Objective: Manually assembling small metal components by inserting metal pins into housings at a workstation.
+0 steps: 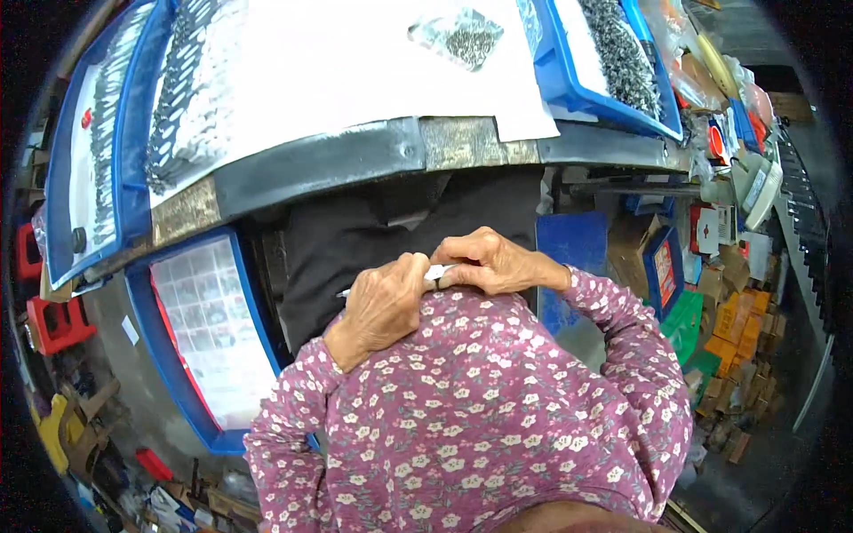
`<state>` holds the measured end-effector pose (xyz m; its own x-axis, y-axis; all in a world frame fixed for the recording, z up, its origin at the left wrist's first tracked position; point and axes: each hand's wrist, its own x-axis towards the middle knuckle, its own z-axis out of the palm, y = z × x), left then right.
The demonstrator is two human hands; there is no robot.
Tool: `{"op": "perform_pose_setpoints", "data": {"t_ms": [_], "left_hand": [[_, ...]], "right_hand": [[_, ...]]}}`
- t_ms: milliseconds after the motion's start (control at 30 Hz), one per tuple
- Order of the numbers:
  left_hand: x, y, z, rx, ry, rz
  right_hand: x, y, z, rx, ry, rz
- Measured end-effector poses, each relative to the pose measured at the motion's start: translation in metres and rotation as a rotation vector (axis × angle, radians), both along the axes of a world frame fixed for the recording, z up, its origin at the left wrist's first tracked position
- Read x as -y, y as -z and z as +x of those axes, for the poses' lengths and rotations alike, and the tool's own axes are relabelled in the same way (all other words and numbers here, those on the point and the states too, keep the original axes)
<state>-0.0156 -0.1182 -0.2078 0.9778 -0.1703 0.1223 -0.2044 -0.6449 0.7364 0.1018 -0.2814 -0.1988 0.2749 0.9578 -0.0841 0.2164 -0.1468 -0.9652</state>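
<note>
Close to my waist, in front of the flowered purple top, my two hands meet. Between their fingertips is a small white piece [435,272] with a dark spot at its lower edge; its kind I cannot make out. My left hand [384,300] is closed around one end, and a thin pale tip pokes out past its outer side. Pinching the other end is my right hand [490,263], thumb below and forefinger above. Dark trousers [333,240] lie just beyond the hands, under the bench edge.
White paper [338,67] covers the bench, with a clear bag of small dark parts [471,43] on it. Blue trays [133,178] of small dark pieces stand left and a blue tray [569,75] right. A blue bin [253,329] sits below left; boxes [733,324] pile right.
</note>
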Motion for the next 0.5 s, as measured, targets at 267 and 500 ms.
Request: {"op": "perform_pose_setpoints", "data": {"t_ms": [267, 500], "left_hand": [[-0.008, -0.014, 0.017, 0.067, -0.189, -0.163], [-0.01, -0.04, 0.032, -0.005, -0.302, -0.382]], "right_hand": [[-0.029, -0.054, 0.079, 0.273, 0.377, -0.095], [-0.041, -0.033, 0.164, 1.03, 0.586, 0.039]]}}
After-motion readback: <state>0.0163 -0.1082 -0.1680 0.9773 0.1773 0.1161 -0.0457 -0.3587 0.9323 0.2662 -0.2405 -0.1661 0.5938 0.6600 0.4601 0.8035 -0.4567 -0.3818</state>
